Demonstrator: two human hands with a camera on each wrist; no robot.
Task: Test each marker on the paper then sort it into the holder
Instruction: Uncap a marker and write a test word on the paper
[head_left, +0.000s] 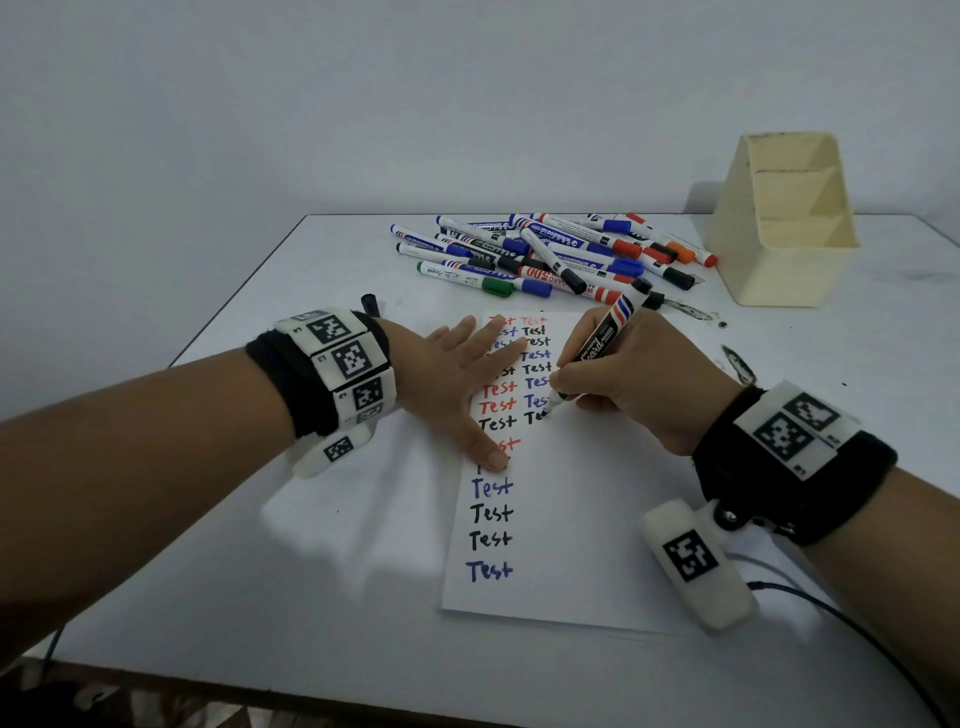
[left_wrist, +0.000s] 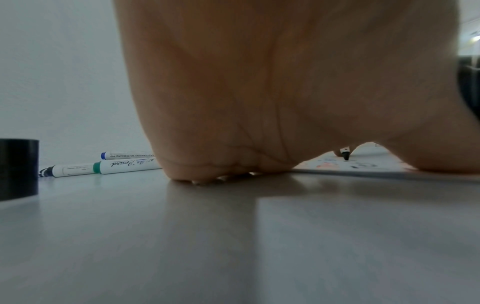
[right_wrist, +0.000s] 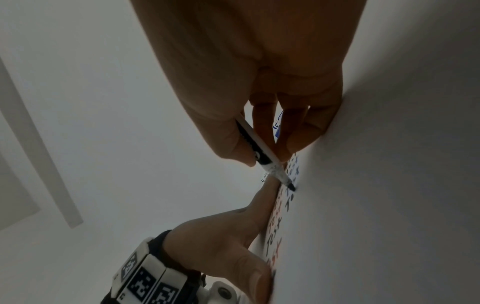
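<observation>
Mid-word: right hand (head_left: 631, 382) fingers (head_left: 563, 383) pinch the black marker (head_left: 597, 351), nib on the paper (head_left: 571, 519).
Left hand (head_left: 457, 374) lies flat, fingers straight, pinning that paper; keep strokes light, then cap. Holder (head_left: 779, 223) stands beyond the paper, beside the unsorted marker pile (head_left: 545, 254).

Head view: from above, facing forward and down over table (head_left: 311, 623); whole paper (head_left: 561, 519) visible. Left wrist view: almost at table level, facing along left hand (left_wrist: 285, 82), palm fills frame. Right wrist view: close under right hand (right_wrist: 246, 82), tilted, paper (right_wrist: 389, 185) along right side. All three share marker tip (head_left: 546, 412) (left_wrist: 345, 158) (right_wrist: 292, 187) on paper.
</observation>
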